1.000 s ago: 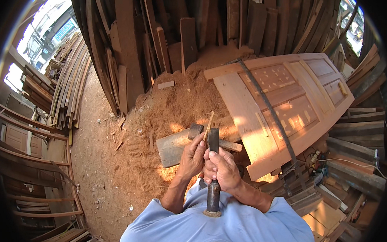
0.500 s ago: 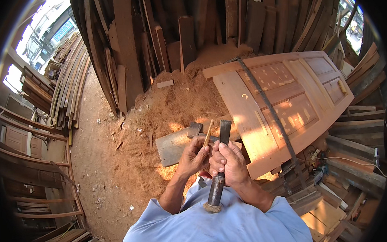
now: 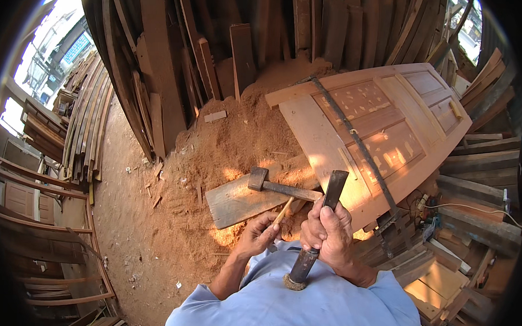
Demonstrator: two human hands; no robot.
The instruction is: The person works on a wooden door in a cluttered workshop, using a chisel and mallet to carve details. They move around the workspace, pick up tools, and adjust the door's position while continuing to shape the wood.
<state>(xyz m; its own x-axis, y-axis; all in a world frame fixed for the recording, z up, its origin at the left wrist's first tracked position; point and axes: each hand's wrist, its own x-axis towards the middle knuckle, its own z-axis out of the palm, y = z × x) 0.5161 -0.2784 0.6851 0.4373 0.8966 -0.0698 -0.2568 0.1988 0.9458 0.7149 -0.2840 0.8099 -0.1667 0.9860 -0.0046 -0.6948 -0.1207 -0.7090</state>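
Observation:
My right hand [image 3: 331, 231] is wrapped round a chisel [image 3: 335, 187], its broad dark blade pointing away from me. The chisel's dark handle, frayed at the butt end, slants back over my blue shirt. Between thumb and fingers, my left hand [image 3: 259, 234] pinches a slim wooden stick [image 3: 284, 209] that tilts up to the right, apart from the blade. Just beyond my hands, a hammer [image 3: 258, 179] with a blocky head and wooden handle rests on a worn board [image 3: 225, 205].
To the right lies a panelled wooden door [image 3: 302, 130] with a long bar clamp [image 3: 359, 144] across it. Sawdust [image 3: 239, 139] covers the ground ahead. Planks [image 3: 161, 56] lean at the back, more timber [image 3: 90, 122] is stacked at left, and boards [image 3: 485, 165] pile up at right.
The chisel and my right hand have shifted right, and the blade now leans to the right. My left hand has moved slightly down with the stick, leaving the hammer in fuller view.

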